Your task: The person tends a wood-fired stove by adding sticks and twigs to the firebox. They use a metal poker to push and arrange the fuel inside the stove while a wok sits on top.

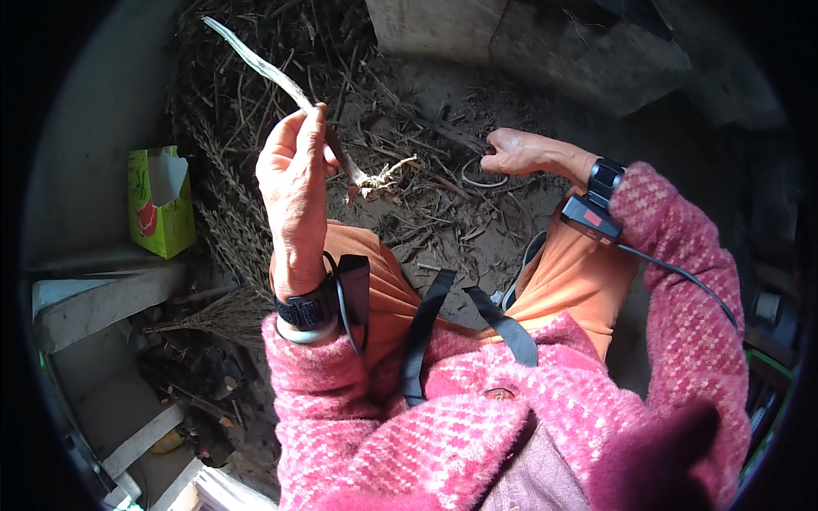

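Pinched between the thumb and fingers of my left hand is a dry plant stalk. Its pale end points to the upper left, and its rooty end hangs over the littered ground. My right hand is closed at the right, above the ground in front of my right knee. A dark, narrow length runs from that fist to the upper left, and a thin pale loop curves just below it; what exactly the fist grips is partly hidden by the fingers.
Dry branches are heaped at the upper left, and broken twigs cover the ground between my legs. A green carton stands by the left wall. A twig broom lies below it. Concrete blocks border the top.
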A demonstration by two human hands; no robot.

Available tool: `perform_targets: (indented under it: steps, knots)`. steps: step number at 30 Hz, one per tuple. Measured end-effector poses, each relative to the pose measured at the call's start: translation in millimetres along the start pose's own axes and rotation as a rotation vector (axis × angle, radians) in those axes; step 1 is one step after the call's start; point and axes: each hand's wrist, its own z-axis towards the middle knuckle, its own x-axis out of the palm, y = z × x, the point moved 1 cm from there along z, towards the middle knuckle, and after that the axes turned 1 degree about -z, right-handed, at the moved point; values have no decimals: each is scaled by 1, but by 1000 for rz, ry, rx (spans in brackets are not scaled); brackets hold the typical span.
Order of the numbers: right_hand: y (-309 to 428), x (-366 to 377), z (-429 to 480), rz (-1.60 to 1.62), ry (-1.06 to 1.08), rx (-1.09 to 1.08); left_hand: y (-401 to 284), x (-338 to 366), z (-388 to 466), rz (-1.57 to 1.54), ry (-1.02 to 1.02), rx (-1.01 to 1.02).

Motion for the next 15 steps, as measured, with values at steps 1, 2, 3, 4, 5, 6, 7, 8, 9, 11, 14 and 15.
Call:
perform_targets:
  steps: [1, 2, 3, 4, 5, 6, 7, 8, 9, 11, 14, 15]
  knots:
    - [1, 0, -12, -8, -3, 4, 1, 0, 0, 6, -8, 2]
    - [3, -2, -24, -16, -7, 9, 1, -1, 0, 0, -18, 9]
    - [5, -4, -37, -33, -13, 30, 2, -1, 0, 2, -14, 21]
    - [8, -6, -51, -8, 5, 42, 2, -1, 0, 0, -8, 30]
    - [10, -10, -65, -11, 52, 118, 2, -2, 0, -5, -4, 30]
    - [11, -11, -88, 130, -9, 67, 3, -2, 0, 2, -3, 39]
    - [12, -11, -110, 258, -73, 35, 3, -3, 0, -9, 3, 47]
    - [15, -13, -124, 268, -99, 120, 3, -3, -1, -22, 10, 49]
    - [18, -14, -134, 311, -124, 172, 3, -3, -1, -34, 18, 53]
    - [25, -15, -140, 256, -102, 227, 5, -4, -1, -45, 13, 48]
    - [31, -20, -154, 157, -36, 244, 4, -5, -2, -75, 39, 58]
    - [33, -20, -158, 136, -28, 175, 4, -5, -2, -59, 21, 49]
